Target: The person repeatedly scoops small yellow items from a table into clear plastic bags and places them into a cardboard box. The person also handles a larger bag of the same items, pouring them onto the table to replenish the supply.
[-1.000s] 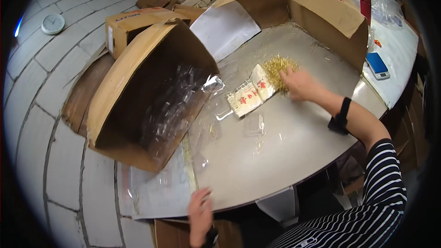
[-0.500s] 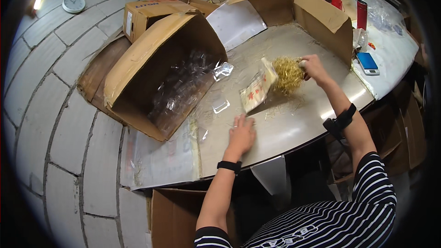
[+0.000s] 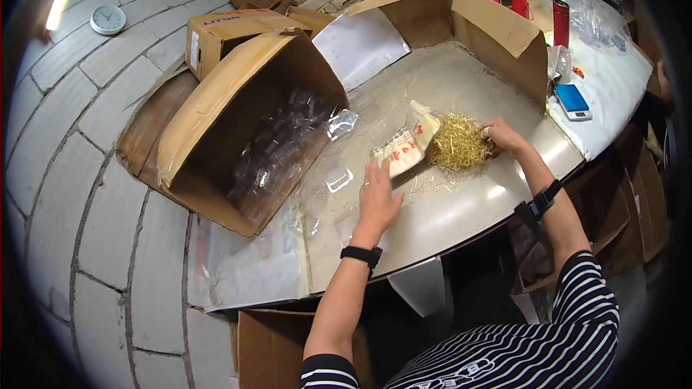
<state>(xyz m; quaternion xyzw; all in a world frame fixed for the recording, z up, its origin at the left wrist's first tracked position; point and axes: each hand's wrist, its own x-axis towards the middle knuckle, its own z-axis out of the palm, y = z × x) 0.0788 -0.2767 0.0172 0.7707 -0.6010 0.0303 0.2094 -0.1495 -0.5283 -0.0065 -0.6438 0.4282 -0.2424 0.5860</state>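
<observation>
A clump of gold shredded filler (image 3: 460,145) rests on the worktable (image 3: 461,205). Against its left side leans a cream-coloured bag (image 3: 404,150) with red print, partly tilted up from the tabletop. My left hand (image 3: 378,202) reaches the bag's near left edge, its fingers stretched out and slightly apart. At the right side of the gold clump, my right hand (image 3: 507,137) has its fingers curled into the strands; the fingertips are partly hidden.
A large cardboard box (image 3: 216,133) lies on its side at the left, full of clear plastic cases (image 3: 270,148). One clear case (image 3: 339,179) lies outside it. Cardboard walls (image 3: 501,36) edge the table's far side. A blue-topped scale (image 3: 573,101) and red flask (image 3: 561,23) stand at the right.
The bag has dropped lower and flatter beside the gold clump. My right hand has moved down and right, now lower on the clump's side. My left hand has stretched forward onto the bag's edge.
</observation>
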